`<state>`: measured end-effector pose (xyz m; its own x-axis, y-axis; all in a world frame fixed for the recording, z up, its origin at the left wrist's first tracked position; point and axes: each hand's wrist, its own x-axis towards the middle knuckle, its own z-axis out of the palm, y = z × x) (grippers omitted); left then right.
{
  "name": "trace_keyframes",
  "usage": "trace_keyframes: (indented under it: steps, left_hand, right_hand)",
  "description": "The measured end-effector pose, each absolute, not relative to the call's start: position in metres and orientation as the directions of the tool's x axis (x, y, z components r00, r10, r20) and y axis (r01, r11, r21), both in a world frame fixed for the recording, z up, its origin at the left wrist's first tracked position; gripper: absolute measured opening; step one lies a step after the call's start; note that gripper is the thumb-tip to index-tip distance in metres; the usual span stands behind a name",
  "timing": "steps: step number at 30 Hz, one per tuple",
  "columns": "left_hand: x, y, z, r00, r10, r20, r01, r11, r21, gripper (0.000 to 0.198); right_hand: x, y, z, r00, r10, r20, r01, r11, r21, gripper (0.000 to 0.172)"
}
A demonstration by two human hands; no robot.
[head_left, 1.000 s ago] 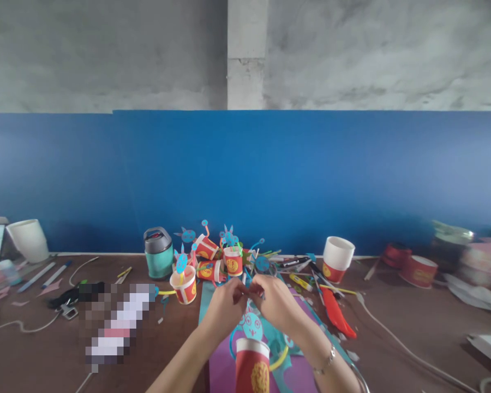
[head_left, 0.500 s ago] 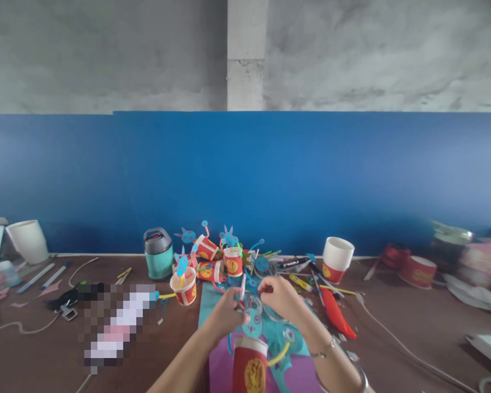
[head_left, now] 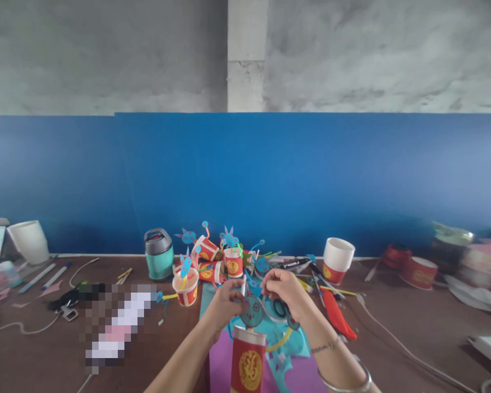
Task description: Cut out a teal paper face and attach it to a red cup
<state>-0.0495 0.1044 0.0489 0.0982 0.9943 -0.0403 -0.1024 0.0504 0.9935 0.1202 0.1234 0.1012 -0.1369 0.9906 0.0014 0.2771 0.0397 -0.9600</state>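
Note:
A red paper cup (head_left: 249, 357) with a gold emblem stands close in front of me. Above its rim sits a round blue paper face (head_left: 251, 312), and a yellow strip (head_left: 280, 341) arm curves out on the right. My left hand (head_left: 228, 301) is closed at the upper left edge of the paper face, its fingers gripping that edge. Just right of the face, my right hand (head_left: 283, 290) is raised with fingers curled together; what they pinch is too small to make out. A black scissors-like handle (head_left: 280, 308) shows beneath it.
Purple paper (head_left: 221, 360) lies under the cup. Several decorated cups (head_left: 187, 286) stand or lie behind, near a teal container (head_left: 159, 262). At right are a white cup (head_left: 339, 254) and a red pointed object (head_left: 337, 315). A blue partition (head_left: 245, 180) closes the back.
The paper face has turned and looks darker, and the cup has shifted slightly up and left. My right hand has moved a little right, its fingers pointing more downward.

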Motion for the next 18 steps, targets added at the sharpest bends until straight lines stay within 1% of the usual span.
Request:
trace_keyframes:
  steps: [3,9,18]
  left_hand:
    - [-0.0498,0.1039,0.0506,0.099,0.995,-0.027,-0.094,0.036,0.995,0.056]
    - [-0.0485,0.1012,0.0532,0.080,0.996,0.035,-0.062,-0.030,0.998,0.052]
    - [-0.0485,0.1033,0.0482,0.081,0.996,0.024,-0.092,-0.016,0.996,0.051]
  right_hand:
    - [0.1195,0.1232,0.0996,-0.161,0.987,-0.018,0.278,0.028,-0.960,0.011]
    - [0.1171,0.1248,0.0935,-0.196,0.981,0.001,0.360,0.073,-0.930,0.011]
    - [0.1168,0.1238,0.0961,-0.260,0.965,0.016,0.370,0.115,-0.922,0.011]
